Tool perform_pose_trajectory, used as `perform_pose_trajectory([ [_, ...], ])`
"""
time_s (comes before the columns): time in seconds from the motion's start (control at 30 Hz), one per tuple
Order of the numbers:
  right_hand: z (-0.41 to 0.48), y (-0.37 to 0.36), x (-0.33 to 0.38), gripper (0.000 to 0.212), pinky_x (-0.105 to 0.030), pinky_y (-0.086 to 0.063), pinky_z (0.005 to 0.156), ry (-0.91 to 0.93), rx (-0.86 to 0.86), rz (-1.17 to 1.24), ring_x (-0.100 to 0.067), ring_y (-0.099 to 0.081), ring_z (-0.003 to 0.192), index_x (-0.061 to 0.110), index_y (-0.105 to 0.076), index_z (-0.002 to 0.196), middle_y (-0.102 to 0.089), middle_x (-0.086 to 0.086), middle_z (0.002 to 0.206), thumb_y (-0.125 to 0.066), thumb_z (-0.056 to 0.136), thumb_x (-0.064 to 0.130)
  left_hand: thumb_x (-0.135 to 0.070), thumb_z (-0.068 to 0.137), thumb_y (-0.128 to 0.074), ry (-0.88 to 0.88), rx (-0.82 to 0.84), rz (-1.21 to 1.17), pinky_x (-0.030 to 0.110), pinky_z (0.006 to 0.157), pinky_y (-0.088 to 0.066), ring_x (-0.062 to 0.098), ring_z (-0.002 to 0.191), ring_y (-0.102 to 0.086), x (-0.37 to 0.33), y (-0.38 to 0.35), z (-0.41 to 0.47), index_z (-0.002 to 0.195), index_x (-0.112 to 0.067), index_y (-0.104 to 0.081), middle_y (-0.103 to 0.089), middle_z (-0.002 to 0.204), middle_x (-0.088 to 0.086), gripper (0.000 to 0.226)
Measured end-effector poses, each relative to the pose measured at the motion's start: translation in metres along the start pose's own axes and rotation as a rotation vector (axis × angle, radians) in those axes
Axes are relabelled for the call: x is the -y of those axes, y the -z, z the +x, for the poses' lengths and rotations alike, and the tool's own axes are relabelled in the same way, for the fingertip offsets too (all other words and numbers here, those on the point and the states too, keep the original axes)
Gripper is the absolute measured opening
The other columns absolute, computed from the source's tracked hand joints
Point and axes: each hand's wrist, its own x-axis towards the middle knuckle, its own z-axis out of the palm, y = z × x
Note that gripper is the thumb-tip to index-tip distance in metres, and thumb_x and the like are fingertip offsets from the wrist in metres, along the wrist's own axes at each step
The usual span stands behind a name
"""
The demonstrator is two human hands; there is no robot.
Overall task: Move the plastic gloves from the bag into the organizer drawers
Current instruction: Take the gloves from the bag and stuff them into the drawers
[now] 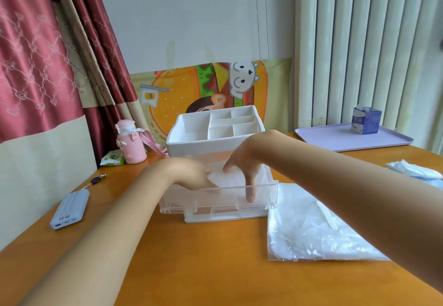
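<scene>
Pinches folded glove [223,178] with right hand [244,165], thumb on its upper edge, forefinger stretched straight down inside clear drawer [215,201]. Meets same glove from the other side with left hand [189,173], fingertips at its left edge. Cannot tell whether gripping or merely touching there, fingers lying hidden behind the back of the hand. Holds glove low within drawer, just behind its front wall, apparently not yet flat on the floor.

Head view, wider: shows drawer pulled well out of white organizer [215,125], below its divided top tray. Shows bag [311,231] lying flat on table [203,257], just right of drawer, with more translucent gloves seemingly inside. Shows a crumpled heap of plastic [414,171] at far right, nature unclear. Leaves pink bottle [131,147], power bank [69,209] and key [96,181] off to the left, and purple tray [335,141] with small carton [366,122] at back right, all well apart from the work.

Looks like mid-placement: settling one glove into drawer. Seems well short of done, judging by the fullness of the bag. Calls next for pressing glove flat, letting go with both hands, then reaching right to bag for another. Needs a light touch, thin film being likely to cling to fingers and lift back out.
</scene>
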Motion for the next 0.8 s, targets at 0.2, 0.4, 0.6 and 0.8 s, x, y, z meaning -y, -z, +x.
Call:
perform_pose_trajectory([
  [0.2,-0.023,0.002,-0.004,0.082,-0.035,-0.031,0.105,0.048,-0.16,0.143,-0.023,-0.037,0.134,0.03,-0.033,0.147,-0.039,0.003,0.147,-0.071,0.078,0.052,-0.053,0.089,-0.058,0.022,-0.106,-0.128,0.033,0.11,-0.035,0.019,0.133,-0.043,0.007,0.01,-0.012,0.143,-0.021,-0.044,-0.044,0.147,-0.002,0.065],
  [0.4,-0.086,-0.026,-0.02,0.018,-0.021,-0.051,0.072,0.091,-0.623,0.576,-0.005,-0.065,0.074,0.025,-0.066,0.092,-0.071,0.009,0.081,-0.064,0.087,0.041,-0.05,0.085,-0.063,-0.161,-0.746,-0.489,0.013,0.065,-0.042,-0.001,0.077,-0.059,-0.03,0.01,-0.056,0.088,-0.024,-0.067,-0.066,0.087,-0.015,0.026],
  [0.6,-0.114,-0.097,-0.049,0.039,-0.019,-0.031,0.048,-0.248,-0.734,0.521,-0.011,-0.042,0.051,0.023,-0.056,0.059,-0.048,0.002,0.052,-0.061,0.082,0.053,-0.036,0.089,-0.064,-0.632,-0.703,-0.669,0.019,0.063,-0.044,0.008,0.066,-0.056,-0.107,-0.033,-0.063,0.066,-0.013,-0.063,-0.06,0.068,-0.005,0.032],
  [0.8,-0.108,-0.184,-0.094,0.032,-0.025,-0.041,0.052,-0.508,-0.583,0.778,-0.01,-0.056,0.05,0.017,-0.062,0.067,-0.063,0.003,0.055,-0.063,0.085,0.044,-0.035,0.092,-0.061,-0.655,-0.456,-0.656,0.027,0.078,-0.048,0.008,0.077,-0.056,-0.161,-0.08,-0.009,0.077,-0.01,-0.065,-0.062,0.084,-0.004,0.03],
])
